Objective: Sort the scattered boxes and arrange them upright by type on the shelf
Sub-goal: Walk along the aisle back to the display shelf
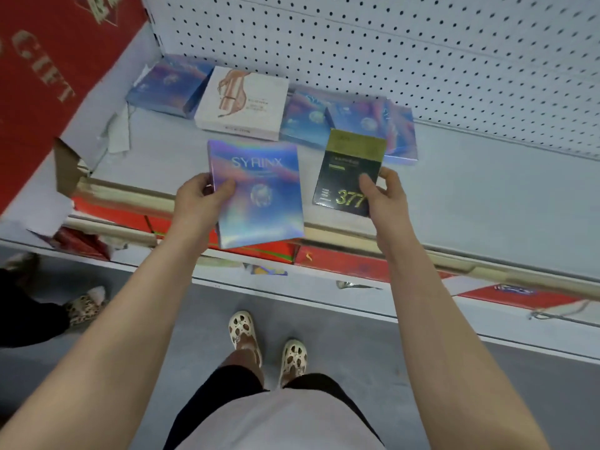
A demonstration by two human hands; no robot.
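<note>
Head view: left hand grips a shiny blue box by its left edge, right hand pinches a black box, both held above the shelf's near edge. Farther back, lying flat: blue boxes, a white box, one more blue box far left.

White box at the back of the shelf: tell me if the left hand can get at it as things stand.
Probably not: the left hand grips a holographic box, though nothing blocks the white box.
</note>
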